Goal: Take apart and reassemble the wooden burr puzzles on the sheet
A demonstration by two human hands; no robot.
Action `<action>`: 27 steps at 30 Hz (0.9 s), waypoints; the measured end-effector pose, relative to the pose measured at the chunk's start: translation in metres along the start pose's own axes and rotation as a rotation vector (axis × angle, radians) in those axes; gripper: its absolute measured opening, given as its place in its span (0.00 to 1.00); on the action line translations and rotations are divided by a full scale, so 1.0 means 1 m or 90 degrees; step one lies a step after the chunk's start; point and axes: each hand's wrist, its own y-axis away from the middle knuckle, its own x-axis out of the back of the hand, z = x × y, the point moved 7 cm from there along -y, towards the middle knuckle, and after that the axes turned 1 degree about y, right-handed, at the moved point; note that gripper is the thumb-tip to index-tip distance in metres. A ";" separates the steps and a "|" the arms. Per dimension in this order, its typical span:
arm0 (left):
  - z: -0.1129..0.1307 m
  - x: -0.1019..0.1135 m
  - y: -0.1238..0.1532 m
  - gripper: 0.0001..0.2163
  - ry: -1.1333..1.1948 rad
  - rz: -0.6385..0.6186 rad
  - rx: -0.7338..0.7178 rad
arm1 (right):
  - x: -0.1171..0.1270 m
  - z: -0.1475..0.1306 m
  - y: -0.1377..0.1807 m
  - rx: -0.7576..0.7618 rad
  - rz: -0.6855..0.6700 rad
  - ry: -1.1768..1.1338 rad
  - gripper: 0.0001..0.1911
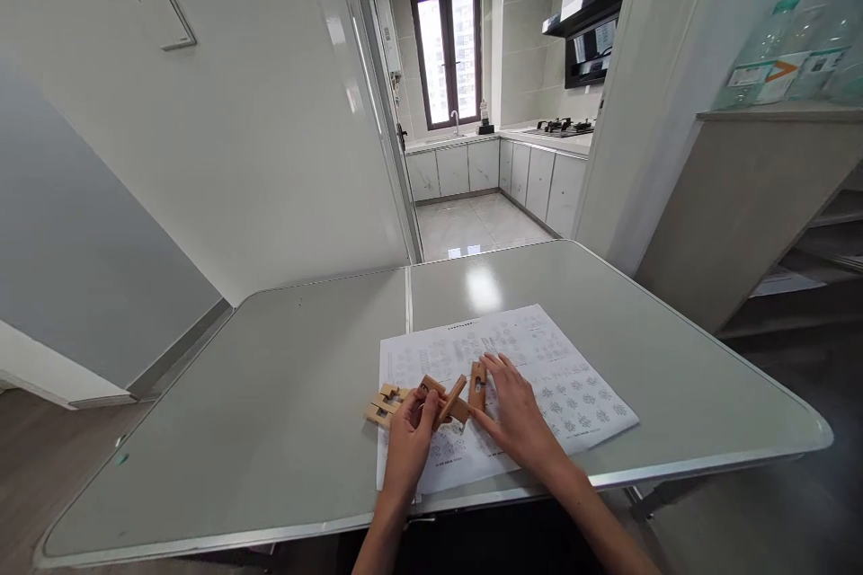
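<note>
My left hand [413,436] is closed, thumb and fingers pinching several notched wooden puzzle pieces [456,397] that cross one another; the fingers hide part of them. My right hand [516,409] is just to the right, its thumb and fingertips around a separate notched wooden puzzle piece [478,384] with a dark mark near its top. More light wooden pieces [383,406] lie on the table at the left, partly behind my left hand. Beneath both hands is a white printed sheet [586,413] with rows of small diagrams.
The grey-green table [270,413] has a metal rim and a seam across it. Plastic bottles [761,63] stand on a shelf unit [761,189] at the right. Beyond the table, a doorway opens to a kitchen with white cabinets [451,171]. A white wall [256,126] rises at the left.
</note>
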 end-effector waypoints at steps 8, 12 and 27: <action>-0.005 0.001 -0.002 0.20 0.015 -0.007 -0.002 | -0.003 0.002 -0.011 0.011 -0.027 0.003 0.29; -0.005 0.000 0.000 0.20 0.004 -0.015 0.005 | 0.010 0.003 -0.011 -0.052 0.017 -0.050 0.26; 0.004 -0.004 0.003 0.17 -0.065 -0.048 -0.048 | 0.007 -0.011 -0.004 -0.184 -0.005 -0.519 0.26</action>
